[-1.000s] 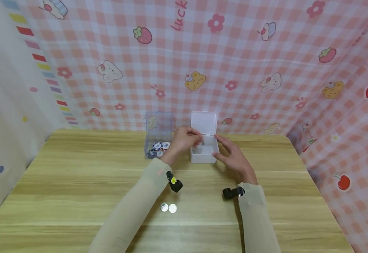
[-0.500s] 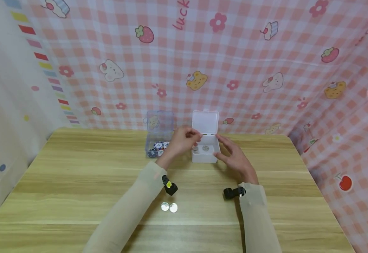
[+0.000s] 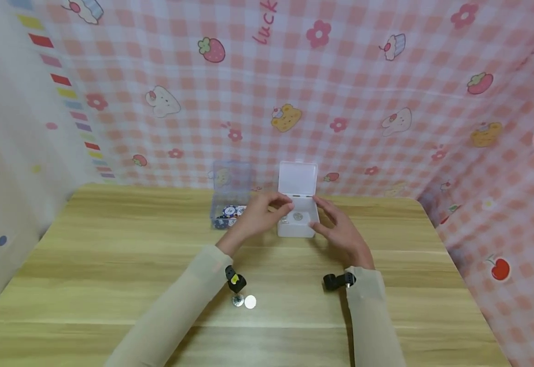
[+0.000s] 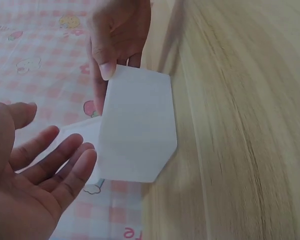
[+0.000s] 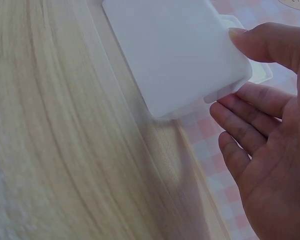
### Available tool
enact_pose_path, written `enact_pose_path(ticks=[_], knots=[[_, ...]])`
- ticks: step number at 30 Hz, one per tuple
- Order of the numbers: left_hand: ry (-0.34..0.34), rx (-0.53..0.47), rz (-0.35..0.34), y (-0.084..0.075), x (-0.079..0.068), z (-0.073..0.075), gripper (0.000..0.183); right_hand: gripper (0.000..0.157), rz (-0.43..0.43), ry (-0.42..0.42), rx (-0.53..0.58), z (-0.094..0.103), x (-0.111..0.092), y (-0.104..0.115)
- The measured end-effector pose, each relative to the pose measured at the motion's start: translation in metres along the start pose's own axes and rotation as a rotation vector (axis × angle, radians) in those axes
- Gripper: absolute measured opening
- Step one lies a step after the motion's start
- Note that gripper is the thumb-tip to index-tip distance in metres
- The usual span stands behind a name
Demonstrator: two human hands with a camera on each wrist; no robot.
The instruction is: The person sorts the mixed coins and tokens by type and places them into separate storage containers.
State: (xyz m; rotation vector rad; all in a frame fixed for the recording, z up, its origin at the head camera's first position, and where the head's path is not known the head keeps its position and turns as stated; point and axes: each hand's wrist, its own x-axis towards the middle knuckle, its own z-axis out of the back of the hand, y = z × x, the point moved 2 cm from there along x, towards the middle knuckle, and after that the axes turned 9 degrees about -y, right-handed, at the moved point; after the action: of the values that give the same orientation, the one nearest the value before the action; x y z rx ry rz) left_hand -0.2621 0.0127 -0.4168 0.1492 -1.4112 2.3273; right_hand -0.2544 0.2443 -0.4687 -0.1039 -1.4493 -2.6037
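Note:
A white plastic box (image 3: 296,232) stands at the back of the table with its lid (image 3: 298,177) raised. Inside lies a silver coin (image 3: 298,216), and another small round piece shows at the left, partly hidden. My left hand (image 3: 257,216) hovers over the box's left side. In the left wrist view its fingers (image 4: 70,165) are loosely spread, holding nothing. My right hand (image 3: 342,232) steadies the box from the right, thumb at the front edge and forefinger by the back corner. In the right wrist view the thumb (image 5: 260,42) touches the box's rim.
Left of the white box, a clear plastic box (image 3: 216,204) with its lid up contains several poker chips (image 3: 229,211). Two silver discs (image 3: 250,302) lie nearer the front, beside my left forearm. A checked cloth (image 3: 248,102) hangs behind the table.
The left hand has moved slightly left and down, its fingers loosening from a pinch. A coin has come to show in the white box. The right hand stays on the box.

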Motion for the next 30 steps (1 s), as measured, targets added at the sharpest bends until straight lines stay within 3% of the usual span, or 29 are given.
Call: enact_pose_path(ticks=[7,11,15,20,24,30], knots=[[0.107,0.040,-0.056,-0.007,-0.012,0.001,0.038,0.065,0.027,0.012,0.011,0.003,0.002,-0.002],[0.158,0.083,-0.124,-0.008,-0.019,0.003,0.044,0.066,0.023,0.008,0.006,0.002,0.002,-0.003],[0.174,0.118,-0.214,-0.008,-0.027,0.006,0.044,0.067,-0.012,0.002,0.016,0.002,0.001,-0.003],[0.167,0.177,-0.260,-0.008,-0.039,0.011,0.046,0.067,-0.074,0.007,0.038,0.002,-0.001,-0.001],[0.172,0.273,-0.241,-0.007,-0.052,0.017,0.052,0.067,-0.101,0.018,0.058,0.003,-0.004,0.006],[0.185,0.332,-0.182,-0.003,-0.068,0.026,0.056,0.067,-0.062,0.028,0.051,0.007,-0.007,0.023]])
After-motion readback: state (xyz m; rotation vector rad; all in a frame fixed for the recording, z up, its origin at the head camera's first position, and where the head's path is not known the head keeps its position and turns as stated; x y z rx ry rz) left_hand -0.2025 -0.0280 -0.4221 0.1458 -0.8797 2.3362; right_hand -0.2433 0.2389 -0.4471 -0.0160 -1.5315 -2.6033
